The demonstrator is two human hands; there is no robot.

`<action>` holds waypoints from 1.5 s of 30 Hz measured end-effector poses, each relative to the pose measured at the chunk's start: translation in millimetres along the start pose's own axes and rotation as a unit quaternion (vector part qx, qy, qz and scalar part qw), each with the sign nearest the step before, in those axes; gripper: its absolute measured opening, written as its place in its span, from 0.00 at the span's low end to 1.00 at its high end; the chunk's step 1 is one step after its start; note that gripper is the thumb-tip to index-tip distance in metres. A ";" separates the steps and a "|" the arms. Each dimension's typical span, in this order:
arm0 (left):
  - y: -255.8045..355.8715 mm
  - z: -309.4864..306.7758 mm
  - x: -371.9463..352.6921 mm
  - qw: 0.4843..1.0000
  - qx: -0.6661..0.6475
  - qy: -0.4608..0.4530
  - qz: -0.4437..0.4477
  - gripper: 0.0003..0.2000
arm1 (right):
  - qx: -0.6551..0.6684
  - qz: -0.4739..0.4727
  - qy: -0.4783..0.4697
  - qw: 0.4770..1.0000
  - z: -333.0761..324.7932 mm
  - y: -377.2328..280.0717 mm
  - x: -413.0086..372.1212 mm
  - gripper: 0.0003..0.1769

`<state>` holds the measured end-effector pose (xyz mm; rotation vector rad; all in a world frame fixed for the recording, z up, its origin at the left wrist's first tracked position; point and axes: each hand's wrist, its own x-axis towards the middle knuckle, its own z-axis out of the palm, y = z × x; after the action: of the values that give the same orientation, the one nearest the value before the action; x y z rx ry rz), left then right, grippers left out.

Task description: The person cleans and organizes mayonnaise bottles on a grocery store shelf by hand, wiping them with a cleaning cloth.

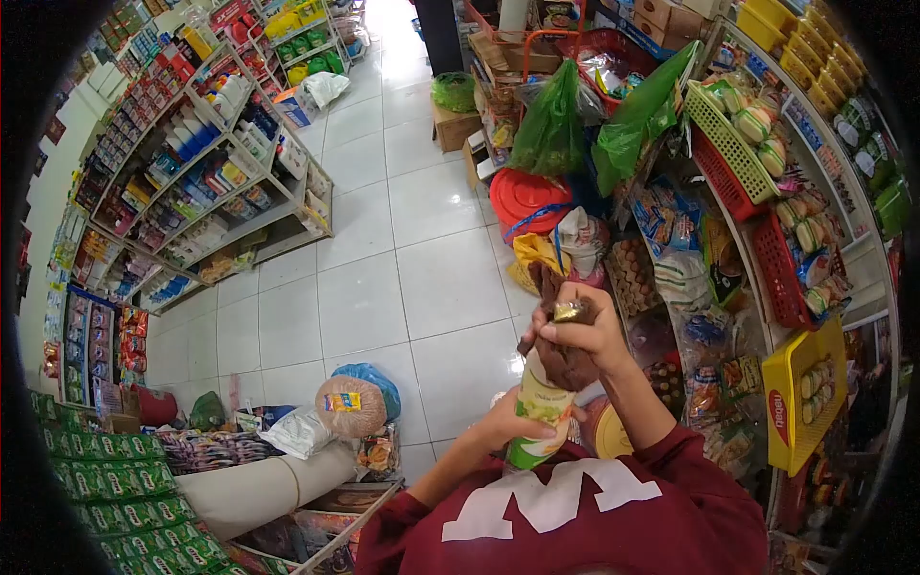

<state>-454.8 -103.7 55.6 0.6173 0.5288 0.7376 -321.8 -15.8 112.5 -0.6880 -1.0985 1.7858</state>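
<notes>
My left hand (525, 418) is wrapped around a white and green bottle (544, 395), held tilted in front of my chest. The label carries small print and a picture of green leaves. A brown cloth (572, 370) is bunched in my right hand (592, 331) and lies over the top end of the bottle. A small shiny gold piece (571, 312) shows at my right fingers. The cloth hides the bottle's upper end.
Shelves of bread in a green basket (733, 134) and a red basket (781, 273) line the right, above a yellow tray (803, 398). Egg trays (634, 278) and a red lidded bucket (529, 199) stand low beside me. Product shelves (206, 172) rise left of the tiled floor (369, 297).
</notes>
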 end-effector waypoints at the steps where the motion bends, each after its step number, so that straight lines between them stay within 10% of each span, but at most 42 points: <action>1: 3.0 1.1 4.1 0.999 -0.031 -0.029 -0.028 0.23 | 0.012 0.005 0.006 1.000 1.3 -2.4 1.3 0.12; 15: -21.2 -5.2 25.9 0.988 0.146 0.038 0.039 0.16 | -0.117 0.006 0.088 0.989 -39.9 21.4 -19.2 0.10; 17: -32.4 -12.8 28.1 0.982 0.170 0.061 0.059 0.19 | -0.241 -0.137 0.175 0.945 -16.4 35.3 -18.0 0.24; 18: -29.4 -4.4 34.5 0.942 0.209 0.214 0.151 0.19 | -0.296 -0.213 0.218 0.905 -4.7 39.6 -18.2 0.31; 19: -39.2 -21.9 47.4 0.941 0.164 0.219 0.199 0.18 | -0.232 -0.145 0.105 0.956 -4.4 49.3 -25.5 0.45; 24: 9.4 -34.0 50.7 0.935 -0.033 0.221 0.275 0.13 | -0.461 -0.167 0.168 0.855 -1.0 91.5 -68.8 0.33; 26: 34.6 -32.6 40.9 0.929 -0.007 0.251 0.274 0.18 | -0.350 -0.075 0.146 0.922 -17.2 108.7 -84.6 0.29; 29: 49.7 -30.6 32.6 0.936 -0.016 0.197 0.291 0.23 | 0.221 0.076 0.280 0.931 -23.9 132.2 -88.2 0.22; 31: 51.6 -12.2 34.7 0.951 0.009 0.145 0.274 0.28 | 0.001 -0.091 0.216 0.972 -13.1 92.2 -82.2 0.19; 33: 36.2 2.5 44.5 0.979 0.004 0.029 0.202 0.29 | -0.553 -0.251 0.062 0.792 -31.8 59.0 -85.6 0.24; 34: 21.8 6.2 51.7 0.980 0.068 0.052 0.179 0.31 | -0.537 -0.063 0.161 0.825 -25.3 71.1 -97.8 0.22; 35: 6.1 5.8 58.5 0.976 0.134 0.069 0.159 0.32 | -0.213 -0.023 0.160 0.964 -21.9 73.8 -104.7 0.25; 36: -6.5 -5.8 69.6 0.952 0.238 0.053 0.184 0.32 | 0.141 -0.001 0.200 0.970 -18.7 76.2 -112.1 0.28; 43: -20.5 69.9 115.1 0.961 0.185 0.052 0.200 0.28 | -0.327 -0.132 0.326 0.877 -43.1 35.4 -158.3 0.48; 45: -39.9 62.0 138.0 0.968 0.117 -0.159 0.154 0.26 | -0.378 -0.188 0.326 0.846 -37.6 23.4 -160.7 0.50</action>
<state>-310.7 -44.1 41.3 1.0342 0.2225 0.8540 -230.5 -150.2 75.0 -1.3159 -1.3084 0.6333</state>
